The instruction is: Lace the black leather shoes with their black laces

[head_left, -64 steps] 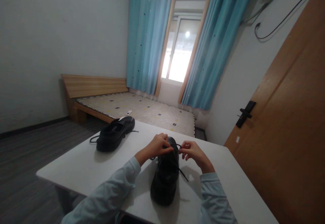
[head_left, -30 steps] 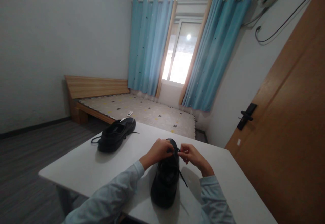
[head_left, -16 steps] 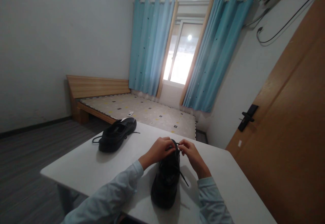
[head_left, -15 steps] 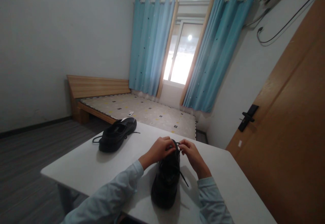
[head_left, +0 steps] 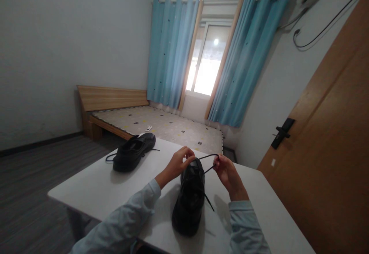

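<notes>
A black lace-up shoe point(head_left: 188, 198) stands on the white table point(head_left: 100, 188) right in front of me, toe toward me. My left hand point(head_left: 178, 161) pinches its black lace point(head_left: 206, 157) just above the shoe's far end. My right hand point(head_left: 227, 171) pinches the same lace farther right, and the lace runs taut between the two hands. A loose lace end hangs down the shoe's right side. A second black shoe point(head_left: 133, 152) lies on the table to the far left, away from both hands, its laces trailing loose.
A wooden bed point(head_left: 144, 121) with a patterned mattress stands beyond the table under blue curtains point(head_left: 173, 50) and a bright window. A wooden door point(head_left: 325, 150) with a black handle fills the right side. Dark floor lies to the left.
My hands were together over the shoe's far end; now they have risen and moved apart, drawing a length of lace out taut between them. Both shoes stay in place.
</notes>
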Available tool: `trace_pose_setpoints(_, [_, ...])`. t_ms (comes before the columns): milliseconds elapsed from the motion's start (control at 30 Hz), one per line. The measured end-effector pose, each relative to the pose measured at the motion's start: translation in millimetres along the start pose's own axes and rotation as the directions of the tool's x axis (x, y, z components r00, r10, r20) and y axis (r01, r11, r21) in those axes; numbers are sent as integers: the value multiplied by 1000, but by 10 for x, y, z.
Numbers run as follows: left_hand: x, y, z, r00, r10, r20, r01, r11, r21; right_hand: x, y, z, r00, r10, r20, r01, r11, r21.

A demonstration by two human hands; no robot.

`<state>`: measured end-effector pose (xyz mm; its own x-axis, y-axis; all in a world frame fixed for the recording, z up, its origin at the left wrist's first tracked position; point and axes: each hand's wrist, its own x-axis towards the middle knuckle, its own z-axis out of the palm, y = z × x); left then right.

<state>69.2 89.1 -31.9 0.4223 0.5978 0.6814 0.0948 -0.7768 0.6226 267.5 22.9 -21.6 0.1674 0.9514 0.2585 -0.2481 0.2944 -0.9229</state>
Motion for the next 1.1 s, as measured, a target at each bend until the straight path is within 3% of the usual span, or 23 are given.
trace_pose_setpoints(100, [0,13,2,1000,-7,-12,6,1000,-14,18,28,-46,999,13,-50,-20,990,-142])
trace_pose_setpoints(233, [8,-27,-4,997,-45,-69,41,998,-54,2,27,-91,997,72,-17,-74,964,-254])
trace_pose_setpoints(367, [36,-97,-24,979,-136,-152,96,964,-246,-33,-13,-146,988,147,45,-130,956,-264])
trace_pose_setpoints(533, [69,-98,-57,952,-256,-169,103,785,-611,-38,22,-206,968,206,143,-141,919,-367])
trace_pose_setpoints(633, [73,-77,-95,933,-330,-141,126,668,-733,-25,91,-213,953,240,187,-140,891,-432])
trace_pose_setpoints(800, [87,-93,-188,897,-390,-207,70,588,-806,-25,142,-191,933,254,255,-102,865,-491])
trace_pose_setpoints(1100, [112,-100,-297,885,-370,-283,0,607,-794,-8,240,-163,946,229,230,-103,884,-456])
